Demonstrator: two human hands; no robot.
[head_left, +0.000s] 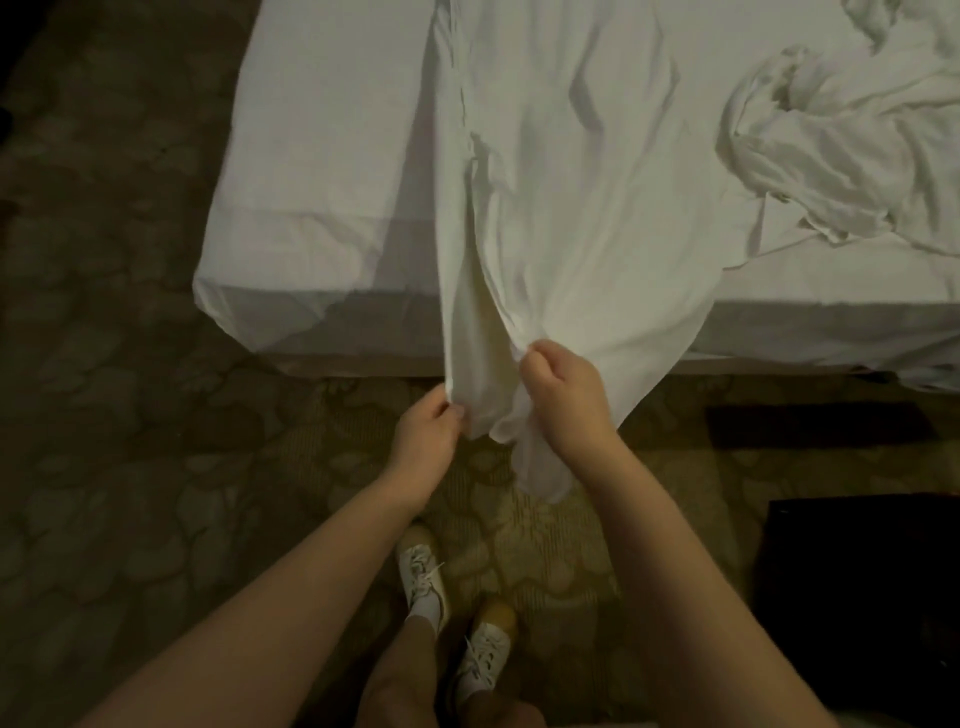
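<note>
Forearms rose from the bottom edge to the left hand (423, 431) and right hand (563, 387), both with fingers pinching the gathered end of a white sheet (571, 208) that hung over the bed (322, 156) edge. No writing was legible, and the sheet's far end was cut off.

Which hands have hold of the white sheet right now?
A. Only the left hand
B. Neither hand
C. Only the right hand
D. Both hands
D: the left hand and the right hand each grip the gathered end of the white sheet, which hangs off the near edge of the bed.
</note>
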